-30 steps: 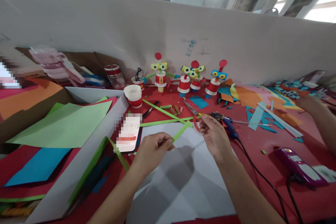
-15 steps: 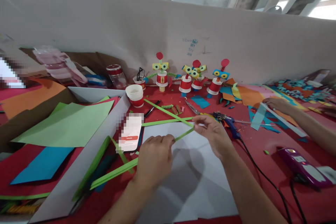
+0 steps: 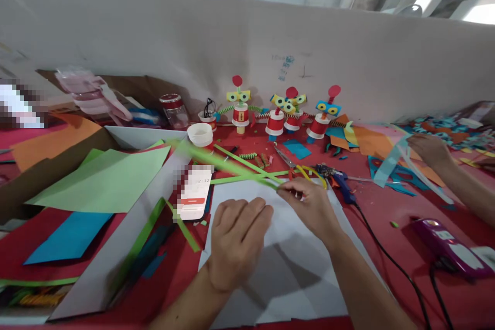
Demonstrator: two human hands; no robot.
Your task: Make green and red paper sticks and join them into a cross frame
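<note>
My right hand (image 3: 309, 209) is closed on the end of a light green paper strip (image 3: 220, 162), pinched between thumb and fingers above a white sheet (image 3: 305, 273). Smeared by motion, the strip stretches up and left past the paper cups (image 3: 200, 135). My left hand (image 3: 240, 245) hovers palm down over the sheet's left part, fingers loosely bent and slightly apart, with no strip visible in it; its thumb is hidden. Beyond my hands, two more green strips (image 3: 242, 179) lie crossed on the red table. Another bent green strip (image 3: 187, 232) lies left of my left hand.
A box of coloured paper (image 3: 154, 185) stands left, beside a phone (image 3: 193, 196). Cup figures (image 3: 240, 113) line the back wall. Scissors (image 3: 284, 154), a glue gun (image 3: 342, 188) with its cord and a purple device (image 3: 450, 247) lie right. Another person's hand (image 3: 429, 149) holds pale strips.
My left hand has come off the green strip, whose free end has swung up and to the left. My right hand still pinches it. The other person's hand has moved right.
</note>
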